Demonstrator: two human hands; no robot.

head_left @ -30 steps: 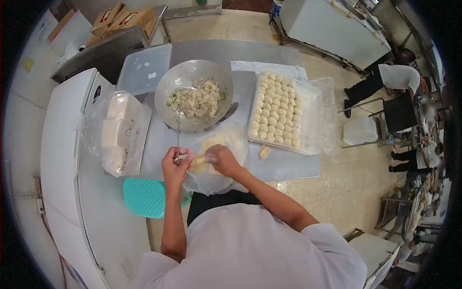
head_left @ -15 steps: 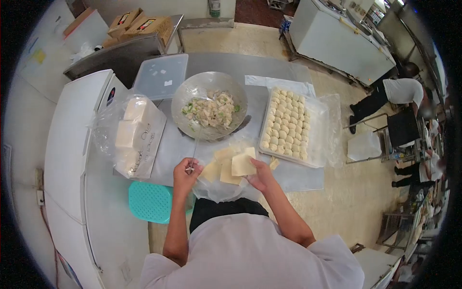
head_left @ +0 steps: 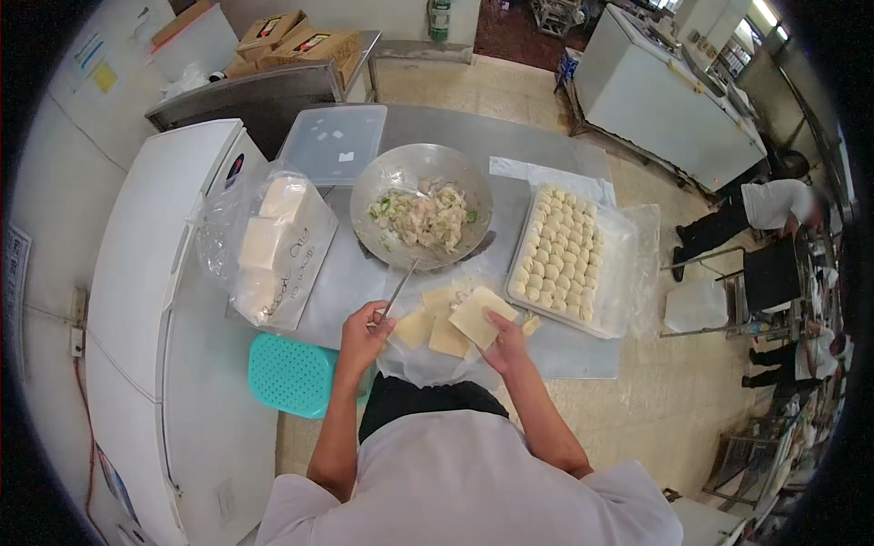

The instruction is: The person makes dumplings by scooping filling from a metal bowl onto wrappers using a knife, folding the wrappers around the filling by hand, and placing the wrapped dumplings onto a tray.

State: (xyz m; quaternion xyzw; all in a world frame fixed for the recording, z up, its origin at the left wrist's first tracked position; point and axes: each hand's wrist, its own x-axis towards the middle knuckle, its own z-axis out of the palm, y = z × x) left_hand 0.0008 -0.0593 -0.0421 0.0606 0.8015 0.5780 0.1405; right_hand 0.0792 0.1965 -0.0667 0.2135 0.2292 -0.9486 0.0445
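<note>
My left hand (head_left: 364, 333) is closed around a thin metal utensil (head_left: 401, 286), whose far end points toward the filling bowl. The kind of utensil is unclear. Pinched under the thumb of my right hand (head_left: 506, 346) is a pale square dough wrapper (head_left: 475, 315). Below and beside it, several more wrappers (head_left: 446, 338) lie overlapping on a plastic sheet (head_left: 411, 366). Just beyond sits a round metal bowl (head_left: 364, 173) with a chunky pale filling (head_left: 423, 217) flecked with green. To the right, a white tray (head_left: 622, 305) carries rows of small round dumplings (head_left: 558, 250).
Left on the metal table (head_left: 446, 127) stand a plastic-wrapped stack of wrappers (head_left: 264, 244) and a clear lid (head_left: 334, 146). A turquoise perforated basket (head_left: 289, 373) is below the table edge, near a white refrigerator (head_left: 150, 237). A co-worker (head_left: 769, 205) bends at the far right.
The camera view has shifted, so the table appears farther right. My left hand now points the utensil toward the bowl. The wrapper in my right hand has turned and come nearer the left hand.
</note>
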